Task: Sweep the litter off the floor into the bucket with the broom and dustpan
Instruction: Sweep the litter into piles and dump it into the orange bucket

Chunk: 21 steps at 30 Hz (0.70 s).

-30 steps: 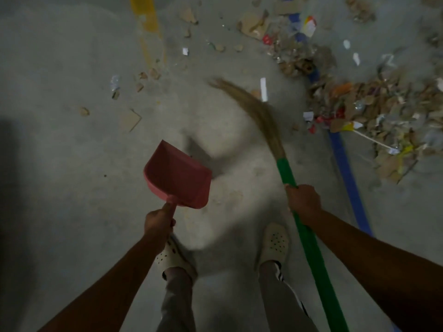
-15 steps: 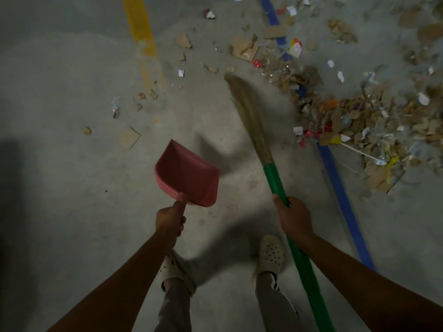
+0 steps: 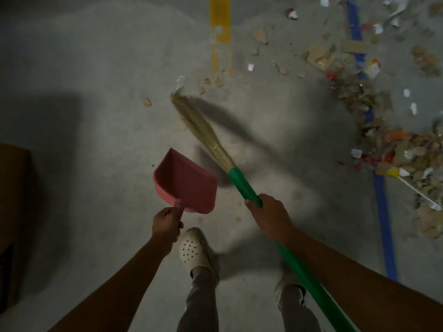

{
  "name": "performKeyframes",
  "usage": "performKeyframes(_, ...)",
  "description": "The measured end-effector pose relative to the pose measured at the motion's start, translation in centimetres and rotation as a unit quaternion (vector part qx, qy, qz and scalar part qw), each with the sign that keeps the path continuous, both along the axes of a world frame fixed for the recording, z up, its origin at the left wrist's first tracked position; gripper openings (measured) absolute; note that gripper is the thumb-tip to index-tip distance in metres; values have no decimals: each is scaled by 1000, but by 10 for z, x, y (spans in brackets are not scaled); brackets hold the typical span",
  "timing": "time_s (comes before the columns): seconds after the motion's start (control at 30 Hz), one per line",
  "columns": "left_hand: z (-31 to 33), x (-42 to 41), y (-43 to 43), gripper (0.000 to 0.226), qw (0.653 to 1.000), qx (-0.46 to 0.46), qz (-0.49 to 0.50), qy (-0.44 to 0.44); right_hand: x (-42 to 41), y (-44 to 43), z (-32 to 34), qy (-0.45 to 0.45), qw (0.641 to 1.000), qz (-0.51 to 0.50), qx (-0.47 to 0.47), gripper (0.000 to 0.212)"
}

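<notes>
As right hand (image 3: 269, 218) grips it, green-handled broom (image 3: 240, 184), blurred straw bristles.

A yellow stripe (image 3: 220, 25) runs up the top middle, worn and patchy at its near end. A blue stripe (image 3: 384, 224) runs down the right side, well apart from it. A brown box (image 3: 12, 212) sits in shadow at the left edge, cut off by the frame. At the bottom, a white clog (image 3: 194, 252) with holes stands forward; the other shoe (image 3: 282, 283) is blurred. Grey trousers (image 3: 201, 303) cover both legs.
</notes>
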<state>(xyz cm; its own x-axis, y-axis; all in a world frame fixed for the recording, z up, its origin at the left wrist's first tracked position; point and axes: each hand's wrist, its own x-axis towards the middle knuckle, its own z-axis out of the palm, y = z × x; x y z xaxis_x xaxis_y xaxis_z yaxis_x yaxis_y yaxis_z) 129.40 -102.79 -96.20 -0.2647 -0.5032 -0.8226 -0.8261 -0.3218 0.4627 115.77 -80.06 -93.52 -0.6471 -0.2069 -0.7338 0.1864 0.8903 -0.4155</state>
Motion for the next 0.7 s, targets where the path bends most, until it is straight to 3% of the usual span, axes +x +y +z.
performKeyframes(0.17,-8,22,-57,44,999,4,35,-5,8,-76,-19,-13,996,90,24,38)
performKeyframes(0.27,-12,30,-87,51,999,5,51,-8,2,-106,-40,-49,995,75,52,47)
performKeyframes(0.4,-10,33,-121,55,998,13,67,-5,-5,-120,-52,-69,991,-82,78,51)
performKeyframes(0.53,-3,33,-151,56,998,13,63,-8,-3,-133,-41,-27,959,-270,80,50)
performKeyframes(0.7,8,19,-182,58,998,-15,60,-10,-14,-157,-15,25,926,-373,46,48)
